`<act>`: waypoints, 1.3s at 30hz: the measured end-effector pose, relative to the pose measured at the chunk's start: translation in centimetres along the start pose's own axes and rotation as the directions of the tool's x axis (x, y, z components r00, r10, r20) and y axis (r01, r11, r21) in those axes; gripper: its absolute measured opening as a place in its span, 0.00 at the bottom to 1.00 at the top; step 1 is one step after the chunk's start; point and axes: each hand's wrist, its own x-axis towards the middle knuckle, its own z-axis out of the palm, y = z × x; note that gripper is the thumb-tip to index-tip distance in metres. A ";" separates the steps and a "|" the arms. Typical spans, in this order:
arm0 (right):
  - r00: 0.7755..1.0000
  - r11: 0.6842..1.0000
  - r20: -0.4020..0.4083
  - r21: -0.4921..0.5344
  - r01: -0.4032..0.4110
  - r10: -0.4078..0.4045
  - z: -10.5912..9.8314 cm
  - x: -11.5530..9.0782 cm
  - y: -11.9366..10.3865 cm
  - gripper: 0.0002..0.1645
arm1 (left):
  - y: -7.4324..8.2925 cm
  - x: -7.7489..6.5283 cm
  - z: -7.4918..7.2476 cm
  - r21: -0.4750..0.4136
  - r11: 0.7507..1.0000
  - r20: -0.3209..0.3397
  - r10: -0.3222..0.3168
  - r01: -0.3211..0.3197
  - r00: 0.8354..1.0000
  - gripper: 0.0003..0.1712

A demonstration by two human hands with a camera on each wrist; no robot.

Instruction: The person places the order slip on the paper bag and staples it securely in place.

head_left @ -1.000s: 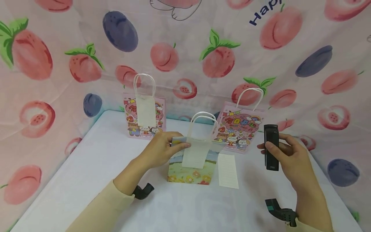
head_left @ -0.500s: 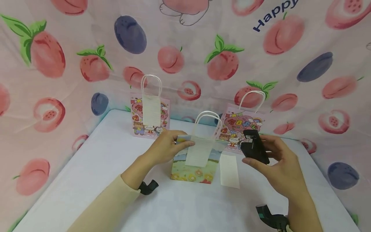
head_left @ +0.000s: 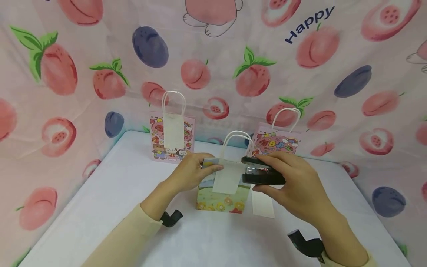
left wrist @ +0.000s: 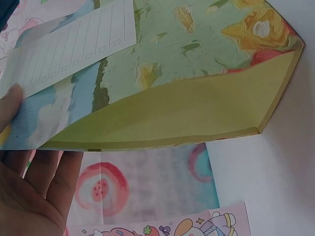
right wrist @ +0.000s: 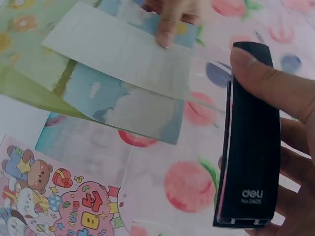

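My left hand (head_left: 191,171) pinches the top edge of a paper gift bag (head_left: 221,205) with a flower meadow print and white rope handles. Under the thumb, a lined white paper slip (head_left: 227,181) lies against the bag's front; the left wrist view shows small checkboxes on this slip (left wrist: 78,51). The fingers are behind the bag's panel. In my right hand (head_left: 297,185) is a black stapler (head_left: 265,179), held sideways with its jaws apart. Its front end is right at the bag's upper right edge, beside the slip.
A second white slip (head_left: 263,207) lies on the white table (head_left: 200,241), partly behind the right hand. Behind stand two pink cartoon gift bags: the left bag (head_left: 188,139) bears a slip, and the right bag (head_left: 267,139) is partly covered. A fruit-print cloth (head_left: 213,48) hangs at the back.
My right hand has moved left toward the flower bag, turning the stapler from upright to sideways. The left hand keeps its pinch on the bag and slip.
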 end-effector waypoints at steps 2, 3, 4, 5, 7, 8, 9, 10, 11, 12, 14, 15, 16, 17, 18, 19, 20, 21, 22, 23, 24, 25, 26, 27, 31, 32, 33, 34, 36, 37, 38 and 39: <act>0.999 0.999 0.015 -0.042 0.032 -0.032 0.2 0.7 -0.4 0.48 | -0.1 -0.1 0.0 -0.002 1.000 -0.001 -0.002 0.002 1.000 0.10; 0.999 0.997 0.021 -0.057 0.045 -0.043 0.3 0.9 -0.5 0.48 | -0.2 -0.1 0.1 -0.003 1.000 -0.001 -0.004 0.004 1.000 0.10; 0.998 0.996 0.028 -0.075 0.054 -0.053 0.4 1.2 -0.7 0.48 | -0.3 -0.1 0.1 -0.005 1.000 0.001 -0.004 0.004 1.000 0.10; 0.998 0.994 0.032 -0.091 0.063 -0.060 0.5 1.4 -0.8 0.48 | -0.3 -0.1 0.1 -0.005 1.000 0.002 -0.005 0.005 1.000 0.09; 0.996 0.990 0.044 -0.120 0.080 -0.075 0.7 1.7 -1.0 0.47 | -0.4 -0.2 0.2 -0.008 1.000 0.005 -0.003 0.003 1.000 0.09; 0.996 0.987 0.049 -0.135 0.087 -0.081 0.8 1.9 -1.1 0.47 | -0.4 -0.2 0.2 -0.010 1.000 0.005 -0.003 0.003 1.000 0.08; 0.995 0.985 0.055 -0.149 0.092 -0.085 0.8 2.0 -1.2 0.47 | -0.4 -0.2 0.2 -0.011 1.000 0.006 -0.002 0.002 1.000 0.08; 0.994 0.982 0.062 -0.162 0.098 -0.089 0.9 2.1 -1.2 0.46 | -0.4 -0.1 0.3 -0.012 1.000 0.008 0.000 0.000 1.000 0.08; 0.993 0.979 0.069 -0.174 0.104 -0.093 0.9 2.2 -1.3 0.46 | -0.4 -0.1 0.3 -0.013 1.000 0.010 0.001 -0.001 1.000 0.08; 0.992 0.976 0.077 -0.188 0.110 -0.097 1.0 2.3 -1.4 0.46 | -0.4 -0.1 0.3 -0.016 1.000 0.011 0.002 -0.002 1.000 0.08; 0.990 0.968 0.090 -0.217 0.126 -0.108 1.1 2.4 -1.5 0.45 | -0.3 -0.1 0.3 -0.021 1.000 0.015 0.003 -0.003 1.000 0.08; 0.989 0.964 0.098 -0.230 0.134 -0.114 1.1 2.5 -1.5 0.45 | -0.3 -0.1 0.3 -0.022 1.000 0.016 0.002 -0.002 1.000 0.08; 0.987 0.960 0.105 -0.241 0.143 -0.121 1.2 2.6 -1.6 0.45 | -0.3 0.0 0.3 -0.023 1.000 0.015 0.003 -0.002 1.000 0.08; 0.986 0.956 0.112 -0.250 0.151 -0.127 1.3 2.7 -1.7 0.45 | -0.2 0.0 0.3 -0.021 1.000 0.014 0.003 -0.003 1.000 0.08; 0.984 0.953 0.118 -0.258 0.159 -0.132 1.3 2.7 -1.7 0.44 | -0.2 0.0 0.3 -0.019 1.000 0.012 0.004 -0.004 1.000 0.08; 0.983 0.950 0.123 -0.266 0.165 -0.137 1.4 2.7 -1.8 0.44 | -0.3 0.0 0.3 -0.015 1.000 0.011 0.006 -0.006 1.000 0.08; 0.982 0.947 0.126 -0.272 0.171 -0.141 1.4 2.8 -1.8 0.44 | -0.3 0.0 0.3 -0.012 1.000 0.009 0.007 -0.007 1.000 0.08; 0.981 0.945 0.130 -0.277 0.175 -0.143 1.5 2.8 -1.9 0.44 | -0.3 0.0 0.4 -0.008 1.000 0.008 0.008 -0.008 1.000 0.08; 0.981 0.942 0.132 -0.283 0.178 -0.145 1.5 2.9 -1.9 0.44 | -0.3 0.0 0.4 -0.006 1.000 0.005 0.010 -0.010 1.000 0.08; 0.980 0.940 0.134 -0.290 0.180 -0.146 1.5 2.9 -2.0 0.44 | -0.3 0.0 0.4 -0.004 1.000 0.005 0.012 -0.012 1.000 0.08; 0.980 0.937 0.135 -0.297 0.182 -0.147 1.5 2.9 -2.1 0.44 | -0.3 0.0 0.4 -0.005 1.000 0.006 0.013 -0.013 1.000 0.08; 0.979 0.934 0.138 -0.305 0.183 -0.147 1.5 3.0 -2.1 0.44 | -0.3 0.0 0.4 -0.006 1.000 0.005 0.014 -0.014 1.000 0.08; 0.979 0.931 0.140 -0.314 0.187 -0.149 1.5 3.0 -2.2 0.44 | -0.3 0.0 0.4 -0.008 1.000 0.005 0.015 -0.015 1.000 0.08; 0.978 0.928 0.143 -0.321 0.191 -0.152 1.6 3.0 -2.3 0.44 | -0.3 -0.1 0.4 -0.009 1.000 0.004 0.015 -0.015 1.000 0.08; 0.975 0.912 0.151 -0.352 0.209 -0.165 1.7 3.2 -2.5 0.43 | -0.2 0.0 0.3 0.003 1.000 -0.003 0.027 -0.027 1.000 0.09; 0.974 0.909 0.152 -0.359 0.214 -0.169 1.8 3.2 -2.5 0.43 | -0.1 0.0 0.2 0.007 1.000 -0.005 0.029 -0.029 1.000 0.09; 0.973 0.905 0.154 -0.366 0.218 -0.172 1.8 3.2 -2.6 0.43 | -0.1 0.0 0.2 0.011 0.999 -0.008 0.032 -0.032 0.999 0.09; 0.972 0.901 0.156 -0.373 0.223 -0.176 1.9 3.3 -2.6 0.43 | -0.1 0.0 0.2 0.013 0.999 -0.010 0.034 -0.034 0.999 0.09; 0.970 0.891 0.162 -0.390 0.232 -0.182 2.0 3.5 -2.8 0.43 | -0.1 0.0 0.1 0.014 0.999 -0.015 0.036 -0.035 0.999 0.09; 0.969 0.887 0.166 -0.396 0.237 -0.184 2.0 3.6 -2.9 0.43 | -0.1 0.0 0.1 0.014 0.999 -0.017 0.036 -0.035 0.999 0.09; 0.968 0.882 0.170 -0.405 0.241 -0.186 2.1 3.7 -2.9 0.43 | -0.1 0.0 0.1 0.013 0.999 -0.019 0.036 -0.035 0.999 0.08; 0.967 0.877 0.174 -0.412 0.245 -0.188 2.1 3.8 -3.0 0.43 | -0.1 0.0 0.0 0.012 0.999 -0.020 0.035 -0.035 0.999 0.08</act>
